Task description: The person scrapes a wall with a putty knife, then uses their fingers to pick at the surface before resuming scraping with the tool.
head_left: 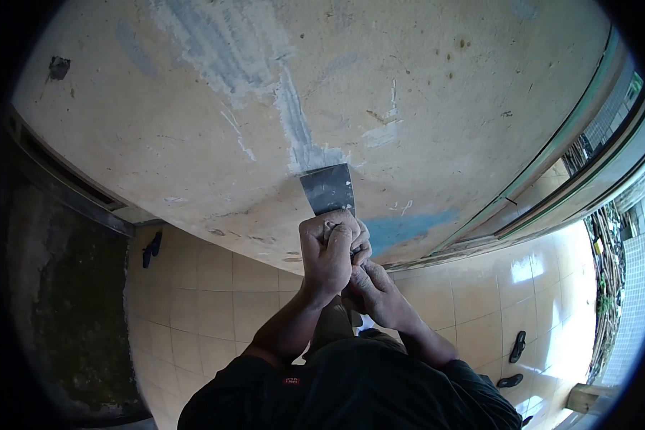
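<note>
A wide, dark-bladed scraper (pixel 328 188) is held up against the wall, its straight edge meeting the lower end of a whitish-grey filler patch (pixel 294 118). My left hand (pixel 327 252) is closed in a fist around the scraper just below the blade and hides most of the handle. Just below and to the right, my right hand (pixel 381 292) is closed with its fingers against the lower end of the handle. Pale dust coats both hands. The wall (pixel 451 122) is cream, stained and marked, with a blue patch (pixel 408 229) right of the blade.
Tan floor tiles (pixel 201 287) lie below the wall. Dark sandals (pixel 517 347) are at the right, and another dark pair (pixel 150 249) sits at the left. A green-edged window frame (pixel 530 186) runs along the right. A dark doorway floor (pixel 72 308) lies at the left.
</note>
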`<state>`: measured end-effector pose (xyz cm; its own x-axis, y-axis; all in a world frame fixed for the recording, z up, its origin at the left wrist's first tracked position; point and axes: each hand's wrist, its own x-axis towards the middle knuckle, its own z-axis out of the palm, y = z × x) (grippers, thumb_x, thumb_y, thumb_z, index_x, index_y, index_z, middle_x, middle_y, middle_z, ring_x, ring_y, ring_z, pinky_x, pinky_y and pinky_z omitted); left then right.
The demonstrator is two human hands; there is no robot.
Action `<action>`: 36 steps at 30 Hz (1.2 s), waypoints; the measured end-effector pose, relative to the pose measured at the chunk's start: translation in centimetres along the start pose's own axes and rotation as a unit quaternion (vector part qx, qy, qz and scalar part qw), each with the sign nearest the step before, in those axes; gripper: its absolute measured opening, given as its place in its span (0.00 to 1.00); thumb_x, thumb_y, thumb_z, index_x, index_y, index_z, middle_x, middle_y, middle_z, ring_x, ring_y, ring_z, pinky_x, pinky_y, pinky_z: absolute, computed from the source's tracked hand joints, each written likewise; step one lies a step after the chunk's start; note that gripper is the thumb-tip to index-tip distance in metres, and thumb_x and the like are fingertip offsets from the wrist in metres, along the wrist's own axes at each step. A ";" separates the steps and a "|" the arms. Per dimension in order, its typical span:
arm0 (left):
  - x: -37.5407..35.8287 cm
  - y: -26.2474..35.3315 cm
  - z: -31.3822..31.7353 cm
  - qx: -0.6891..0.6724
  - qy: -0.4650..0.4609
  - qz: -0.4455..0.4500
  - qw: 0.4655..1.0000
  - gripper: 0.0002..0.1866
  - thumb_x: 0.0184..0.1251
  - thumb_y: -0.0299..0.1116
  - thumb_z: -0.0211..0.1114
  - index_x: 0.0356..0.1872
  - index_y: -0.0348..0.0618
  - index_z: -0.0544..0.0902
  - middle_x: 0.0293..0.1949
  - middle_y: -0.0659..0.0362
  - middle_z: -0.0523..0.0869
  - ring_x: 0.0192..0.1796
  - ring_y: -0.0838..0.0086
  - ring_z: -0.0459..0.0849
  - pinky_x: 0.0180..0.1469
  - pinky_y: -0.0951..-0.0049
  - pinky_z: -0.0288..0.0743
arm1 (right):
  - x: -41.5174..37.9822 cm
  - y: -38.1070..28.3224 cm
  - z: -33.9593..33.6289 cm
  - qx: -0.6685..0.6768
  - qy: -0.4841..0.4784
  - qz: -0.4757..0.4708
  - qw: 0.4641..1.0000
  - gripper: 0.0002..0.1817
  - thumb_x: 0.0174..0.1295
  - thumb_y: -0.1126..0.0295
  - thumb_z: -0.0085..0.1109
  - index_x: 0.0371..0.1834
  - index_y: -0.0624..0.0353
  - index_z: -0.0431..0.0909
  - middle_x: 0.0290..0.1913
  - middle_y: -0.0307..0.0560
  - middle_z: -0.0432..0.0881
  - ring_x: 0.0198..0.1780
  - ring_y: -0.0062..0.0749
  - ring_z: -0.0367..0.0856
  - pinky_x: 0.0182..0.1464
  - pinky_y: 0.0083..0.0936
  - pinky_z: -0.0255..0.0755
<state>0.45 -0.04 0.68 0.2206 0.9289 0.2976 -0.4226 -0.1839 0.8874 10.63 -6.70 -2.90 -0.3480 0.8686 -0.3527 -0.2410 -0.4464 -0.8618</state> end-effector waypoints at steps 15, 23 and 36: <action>-0.2 0.7 0.3 0.008 0.024 -0.022 0.999 0.12 0.56 0.20 0.39 0.13 0.38 0.62 0.16 0.61 0.62 0.16 0.80 0.60 0.14 0.80 0.60 | 0.8 2.7 -1.1 -0.156 -0.023 -0.130 0.979 0.17 0.70 0.64 0.44 0.56 0.65 0.66 0.38 0.52 0.72 0.36 0.36 0.72 0.39 0.30 0.69; 0.0 1.0 0.0 0.008 0.025 -0.041 0.999 0.13 0.55 0.20 0.41 0.12 0.39 0.59 0.14 0.63 0.60 0.15 0.81 0.59 0.13 0.80 0.58 | 0.4 1.8 0.7 -0.044 0.024 -0.114 0.992 0.14 0.72 0.61 0.43 0.45 0.62 0.68 0.30 0.42 0.69 0.30 0.23 0.67 0.35 0.23 0.65; 0.4 0.7 -0.8 0.007 -0.012 -0.043 0.999 0.13 0.59 0.21 0.41 0.14 0.37 0.63 0.17 0.61 0.63 0.17 0.80 0.61 0.14 0.79 0.61 | 0.5 0.7 1.1 0.010 0.025 -0.034 0.999 0.16 0.72 0.60 0.42 0.47 0.63 0.67 0.34 0.45 0.70 0.34 0.24 0.69 0.38 0.25 0.66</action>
<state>-0.42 0.43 1.10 0.2772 0.9331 0.2290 -0.3884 -0.1092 0.9150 9.31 -6.84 -3.33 -0.2850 0.9062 -0.3124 -0.2800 -0.3904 -0.8770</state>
